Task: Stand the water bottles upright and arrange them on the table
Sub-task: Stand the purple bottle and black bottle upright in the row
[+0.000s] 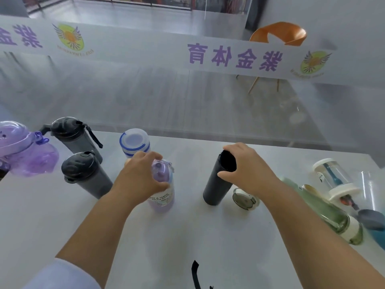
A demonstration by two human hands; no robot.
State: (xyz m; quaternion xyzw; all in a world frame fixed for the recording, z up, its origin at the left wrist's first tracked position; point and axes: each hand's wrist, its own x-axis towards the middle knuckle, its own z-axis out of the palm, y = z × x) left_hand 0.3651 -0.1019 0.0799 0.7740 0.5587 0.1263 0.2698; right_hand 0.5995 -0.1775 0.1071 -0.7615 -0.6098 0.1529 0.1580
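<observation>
Your right hand [248, 170] grips the cap end of the matte black bottle [218, 180], a smooth upright cylinder mid-desk [187, 236]. Just left of it, your left hand [141, 176] curls closed over the domed lid of the translucent lilac bottle [163, 197], wrist bent down. Further left stand two smoky grey bottles [87, 174]; right of the black one a clear green bottle [333, 217] lies on its side

Upright bottles [83, 157] at table [166, 236] left — toppled bottles [333, 209] at right edge.
</observation>
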